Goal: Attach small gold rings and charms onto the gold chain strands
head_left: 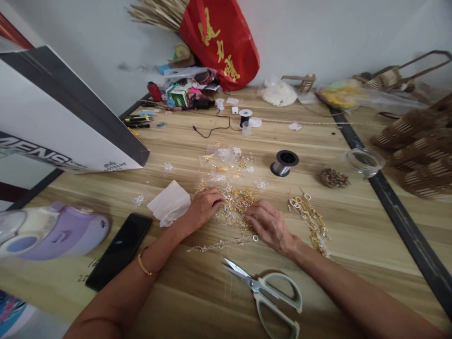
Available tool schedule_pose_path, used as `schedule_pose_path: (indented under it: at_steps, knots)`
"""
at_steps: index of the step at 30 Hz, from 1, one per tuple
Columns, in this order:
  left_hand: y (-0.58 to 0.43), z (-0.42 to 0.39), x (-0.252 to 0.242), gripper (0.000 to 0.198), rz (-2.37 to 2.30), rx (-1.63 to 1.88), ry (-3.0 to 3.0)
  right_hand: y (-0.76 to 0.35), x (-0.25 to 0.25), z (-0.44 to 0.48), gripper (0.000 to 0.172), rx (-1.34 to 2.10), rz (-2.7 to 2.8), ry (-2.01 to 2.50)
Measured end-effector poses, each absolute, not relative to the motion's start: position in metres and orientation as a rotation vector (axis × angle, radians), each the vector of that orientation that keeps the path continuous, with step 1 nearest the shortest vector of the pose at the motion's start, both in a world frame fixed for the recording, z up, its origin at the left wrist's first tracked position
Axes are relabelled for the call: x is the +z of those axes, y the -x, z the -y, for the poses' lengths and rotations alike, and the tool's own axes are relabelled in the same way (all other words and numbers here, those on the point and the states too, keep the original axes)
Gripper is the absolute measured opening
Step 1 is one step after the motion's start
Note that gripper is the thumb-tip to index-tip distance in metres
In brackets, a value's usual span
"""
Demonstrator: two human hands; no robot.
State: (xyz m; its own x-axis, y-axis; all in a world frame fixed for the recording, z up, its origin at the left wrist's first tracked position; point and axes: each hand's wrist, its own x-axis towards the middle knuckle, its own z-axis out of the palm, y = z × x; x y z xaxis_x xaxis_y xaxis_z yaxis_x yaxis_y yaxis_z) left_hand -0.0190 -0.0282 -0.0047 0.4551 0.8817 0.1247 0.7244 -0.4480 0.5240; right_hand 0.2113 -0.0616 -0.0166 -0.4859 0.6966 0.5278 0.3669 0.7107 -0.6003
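A loose pile of gold and silver jewellery findings [233, 202] lies on the wooden table between my hands. My left hand [206, 205] is at the pile's left edge, thumb and fingertips pinched together. From the right, my right hand [271, 226] reaches the pile with its fingers curled and closed. Whatever sits in either set of fingertips is too small to make out. Just below the pile stretches a silver chain [226, 243] with a ring at its right end. More gold and silver chains [312, 219] lie to the right of my right hand.
Open-bladed scissors [256, 285] lie in front, between my forearms. Left are a white paper [171, 202], a phone [122, 249], a purple-white bottle [63, 230] and a tall box [70, 108]. A wire spool [284, 162] and a jar of beads [349, 172] lie behind to the right.
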Motion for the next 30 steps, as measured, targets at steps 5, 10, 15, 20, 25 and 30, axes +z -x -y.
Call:
schedule_pose_path:
  at_steps: [5,10,15,20,25,30]
  knots:
    - [0.0186,0.0281,-0.0031,0.016,-1.36,0.52,-2.337,-0.2105,-0.0138,0.0627,0.013,0.533,2.106,0.806]
    - [0.0166,0.0286,-0.0017,0.017,-1.38,0.491,-2.349,-0.2111,-0.0154,0.0624,0.012,0.537,2.107,0.792]
    - [0.0152,0.0294,-0.0049,0.018,-1.391,0.468,-2.42,-0.2113,-0.0179,0.062,0.013,0.527,2.11,0.788]
    - [0.0154,0.0309,-0.005,0.02,-1.365,0.412,-2.519,-0.2115,-0.0184,0.0618,0.012,0.523,2.107,0.79]
    - [0.0141,0.0327,-0.0032,0.022,-1.382,0.358,-2.628,-0.2115,-0.0178,0.0615,0.012,0.527,2.107,0.768]
    - [0.0125,0.0329,-0.0037,0.019,-1.389,0.38,-2.636,-0.2112,-0.0187,0.0615,0.013,0.529,2.097,0.771]
